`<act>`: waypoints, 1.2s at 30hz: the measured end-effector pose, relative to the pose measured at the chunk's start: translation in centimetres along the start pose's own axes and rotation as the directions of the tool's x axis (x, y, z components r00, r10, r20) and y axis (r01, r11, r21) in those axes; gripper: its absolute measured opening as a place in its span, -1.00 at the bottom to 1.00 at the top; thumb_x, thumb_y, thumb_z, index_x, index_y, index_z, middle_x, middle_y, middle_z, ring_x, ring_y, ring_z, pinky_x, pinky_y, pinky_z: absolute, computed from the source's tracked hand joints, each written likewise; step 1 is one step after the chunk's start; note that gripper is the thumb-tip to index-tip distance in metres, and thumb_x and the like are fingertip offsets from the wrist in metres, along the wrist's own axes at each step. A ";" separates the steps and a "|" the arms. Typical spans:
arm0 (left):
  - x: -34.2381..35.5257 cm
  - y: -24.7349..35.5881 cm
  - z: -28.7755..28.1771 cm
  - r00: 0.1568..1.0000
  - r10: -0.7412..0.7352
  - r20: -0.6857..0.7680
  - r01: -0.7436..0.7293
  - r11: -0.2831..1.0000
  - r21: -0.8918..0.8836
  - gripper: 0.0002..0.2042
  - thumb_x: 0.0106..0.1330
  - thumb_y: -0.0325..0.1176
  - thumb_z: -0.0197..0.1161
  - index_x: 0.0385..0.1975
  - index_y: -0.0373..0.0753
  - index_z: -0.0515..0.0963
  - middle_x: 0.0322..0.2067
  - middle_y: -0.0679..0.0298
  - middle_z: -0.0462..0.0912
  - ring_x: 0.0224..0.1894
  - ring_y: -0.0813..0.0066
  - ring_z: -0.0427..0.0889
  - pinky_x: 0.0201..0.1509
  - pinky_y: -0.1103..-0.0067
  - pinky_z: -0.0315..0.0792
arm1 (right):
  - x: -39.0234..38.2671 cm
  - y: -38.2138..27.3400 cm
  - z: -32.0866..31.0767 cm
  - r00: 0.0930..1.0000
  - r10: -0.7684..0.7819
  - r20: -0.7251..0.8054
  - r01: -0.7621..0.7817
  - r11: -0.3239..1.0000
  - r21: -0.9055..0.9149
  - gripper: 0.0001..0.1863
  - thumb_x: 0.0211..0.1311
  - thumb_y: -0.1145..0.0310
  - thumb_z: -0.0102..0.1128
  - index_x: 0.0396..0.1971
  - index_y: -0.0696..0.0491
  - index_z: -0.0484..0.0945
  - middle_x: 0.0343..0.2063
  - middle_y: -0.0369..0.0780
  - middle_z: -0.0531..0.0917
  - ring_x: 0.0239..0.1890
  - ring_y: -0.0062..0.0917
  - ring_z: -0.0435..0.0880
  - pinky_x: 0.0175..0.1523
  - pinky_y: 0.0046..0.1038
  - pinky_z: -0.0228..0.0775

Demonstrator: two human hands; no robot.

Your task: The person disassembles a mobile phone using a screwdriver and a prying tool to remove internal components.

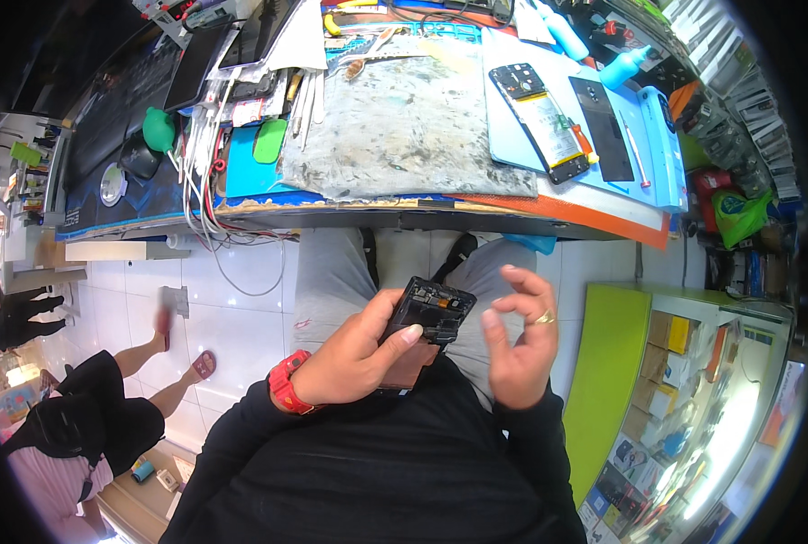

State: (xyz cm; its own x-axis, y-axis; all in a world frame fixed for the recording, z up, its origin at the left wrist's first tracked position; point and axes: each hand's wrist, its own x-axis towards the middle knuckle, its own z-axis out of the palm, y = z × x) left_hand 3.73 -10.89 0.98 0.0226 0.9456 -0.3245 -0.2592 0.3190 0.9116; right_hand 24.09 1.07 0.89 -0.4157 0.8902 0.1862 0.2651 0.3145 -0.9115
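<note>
Over my lap, my left hand (349, 354) grips a black opened phone (433, 313), its thumb pressed on the near edge. Bare inner parts show at the phone's far end. Below it, partly hidden by the hand, is a brownish, shiny flat piece (410, 370); I cannot make out what it is or whether it is joined to the phone. To the right of the phone, my right hand (522, 349) is raised with its fingers bent and apart. Nothing shows between those fingers, and they do not touch the phone. A red watch (290, 383) is on my left wrist.
Ahead stands a workbench with a stained grey mat (404, 118). On its right lie an opened phone with a battery (540, 113), a black screen panel (603, 127) and a screwdriver (637, 154). Cables (206, 195) hang at left. A green-sided display case (614, 363) stands right; a person (82, 408) is at left.
</note>
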 end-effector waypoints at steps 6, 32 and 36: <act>0.0 0.9 0.6 0.998 0.061 -0.008 -0.059 0.985 0.165 -0.63 0.64 -0.34 0.07 0.32 -0.36 0.28 -0.11 0.08 0.70 -0.08 0.29 0.73 0.05 0.40 0.56 | 1.1 -3.0 2.2 0.963 -0.202 0.179 0.217 0.974 -0.071 -0.83 0.14 0.57 0.44 -0.27 0.17 0.66 0.10 -0.01 0.59 0.22 -0.03 0.59 0.28 -0.08 0.42; -0.1 0.6 0.9 0.986 0.168 -0.012 -0.149 0.903 0.403 -0.61 0.61 -0.30 0.12 0.26 -0.36 0.26 -0.36 0.00 0.70 -0.29 0.06 0.75 -0.20 0.32 0.54 | 0.6 -2.8 3.0 0.980 -0.111 0.167 0.106 0.994 0.041 -0.77 0.25 0.52 0.39 -0.11 0.19 0.62 0.00 -0.02 0.65 -0.06 -0.16 0.70 0.04 -0.27 0.57; -0.2 1.1 0.9 0.993 0.118 0.022 -0.117 0.920 0.375 -0.63 0.62 -0.30 0.11 0.26 -0.35 0.27 -0.34 0.05 0.72 -0.30 0.19 0.75 -0.21 0.36 0.54 | 1.2 -2.4 2.8 0.982 -0.048 0.182 0.032 0.996 0.088 -0.76 0.28 0.50 0.40 -0.09 0.21 0.63 -0.07 -0.03 0.68 -0.11 -0.24 0.73 0.01 -0.34 0.58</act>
State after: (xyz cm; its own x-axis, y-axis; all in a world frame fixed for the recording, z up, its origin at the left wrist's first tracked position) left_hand 4.28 -10.67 2.28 0.0127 0.9778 -0.2093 0.1206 0.2063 0.9710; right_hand 20.57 0.43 2.29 -0.5790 0.7996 0.1596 0.1740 0.3124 -0.9339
